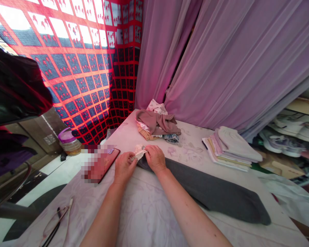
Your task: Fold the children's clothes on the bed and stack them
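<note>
Home bedroom: mattress in a flowered sheet [144,212], purple curtains [221,61], red checked blanket [79,68] hung against daylight, stack of folded clothes [231,149], loose laundry pile [157,125], shelved shoes [288,123] beside.

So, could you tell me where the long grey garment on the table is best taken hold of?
Probably its narrow end by the right hand, which pinches a pale cloth there; come from above, since the grey garment lies flat on the table and only edges can be pinched.
</note>
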A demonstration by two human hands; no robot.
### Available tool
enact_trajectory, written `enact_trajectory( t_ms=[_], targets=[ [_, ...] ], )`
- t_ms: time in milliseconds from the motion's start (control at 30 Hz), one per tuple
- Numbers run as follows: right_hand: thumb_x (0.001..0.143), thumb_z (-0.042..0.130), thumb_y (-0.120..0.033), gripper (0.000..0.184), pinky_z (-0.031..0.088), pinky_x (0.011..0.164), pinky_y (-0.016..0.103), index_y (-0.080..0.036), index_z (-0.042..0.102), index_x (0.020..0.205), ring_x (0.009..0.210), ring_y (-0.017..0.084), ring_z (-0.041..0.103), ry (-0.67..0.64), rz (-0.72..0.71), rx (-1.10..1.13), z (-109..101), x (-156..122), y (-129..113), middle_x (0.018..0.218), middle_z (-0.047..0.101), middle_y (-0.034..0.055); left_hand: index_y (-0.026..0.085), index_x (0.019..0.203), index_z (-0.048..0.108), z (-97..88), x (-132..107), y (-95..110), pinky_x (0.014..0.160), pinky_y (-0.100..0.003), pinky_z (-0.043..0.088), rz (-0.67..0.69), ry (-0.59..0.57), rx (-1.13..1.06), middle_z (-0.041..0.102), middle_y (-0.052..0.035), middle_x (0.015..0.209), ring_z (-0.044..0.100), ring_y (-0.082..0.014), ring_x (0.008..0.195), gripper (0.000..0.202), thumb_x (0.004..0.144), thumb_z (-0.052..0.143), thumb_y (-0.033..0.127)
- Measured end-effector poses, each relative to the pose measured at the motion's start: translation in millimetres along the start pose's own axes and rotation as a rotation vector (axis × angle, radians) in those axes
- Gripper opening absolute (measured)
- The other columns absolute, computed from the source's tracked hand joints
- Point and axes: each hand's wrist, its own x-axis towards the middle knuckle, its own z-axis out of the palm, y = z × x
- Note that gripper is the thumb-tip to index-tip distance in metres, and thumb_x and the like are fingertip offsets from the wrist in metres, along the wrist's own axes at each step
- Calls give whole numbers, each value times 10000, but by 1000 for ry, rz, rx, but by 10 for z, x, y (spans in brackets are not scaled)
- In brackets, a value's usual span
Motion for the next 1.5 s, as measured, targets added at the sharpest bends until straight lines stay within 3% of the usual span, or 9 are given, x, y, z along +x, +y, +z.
enact_trajectory(
  t_ms=[267,467,700,867,1000,1133,1233,1333,1500],
  targets=[
    [883,497,-201,151,367,775,310,-220,633,945,930,205,536,28,-102,-77,-52,-56,44,959,671,50,225,797,618,-25,-5,96,727,-322,377,116,65,219,658,-8,746,581,-194,749,61,828,573,252],
    [894,488,-211,133,355,729,294,-212,621,890,826,197,550,88,-5,-137,-46,-110,35,855,658,50,218,765,597,-42,-58,270,799,-362,351,245,173,388,647,-30,722,563,-215,760,133,877,530,244],
    [865,473,-169,165,379,744,284,-209,622,923,845,198,584,24,98,-91,-41,-271,188,889,683,47,223,690,557,51,-135,371,801,-338,361,333,0,242,628,-1,682,569,-184,747,124,804,566,175],
    [789,441,-68,290,411,809,265,-227,631,940,904,176,608,-9,134,86,-136,-318,268,949,701,25,220,733,560,69,-129,302,723,-302,394,246,-31,43,621,6,679,571,-165,697,101,830,541,241],
    [838,469,-201,232,438,792,277,-207,620,1014,905,179,622,61,307,203,-203,-100,240,1004,692,49,226,792,570,90,-122,254,678,-291,407,157,-11,1,582,23,614,554,-161,624,61,822,522,248],
    [787,596,-406,464,445,763,294,-215,562,1209,879,192,629,-36,418,305,-213,220,161,1052,682,55,228,835,568,123,-127,234,684,-295,413,160,-7,1,563,39,595,551,-162,619,70,767,558,218],
    [681,683,-339,311,428,730,286,-246,682,978,800,196,619,-156,458,340,-196,353,137,861,703,17,224,859,565,128,-128,220,715,-307,422,176,12,10,595,25,662,571,-174,679,112,750,586,213],
    [686,614,-231,66,408,697,271,-233,679,695,733,181,591,-157,472,389,-184,361,188,706,673,-2,223,878,571,120,-121,204,731,-314,423,154,36,23,619,11,712,586,-184,727,125,758,600,239],
    [695,547,-214,98,405,655,245,-208,636,655,693,152,553,-80,559,537,-150,283,352,660,637,-12,226,821,586,112,-104,181,710,-304,414,121,37,-10,609,23,633,576,-168,651,107,834,548,325]
  ],
)
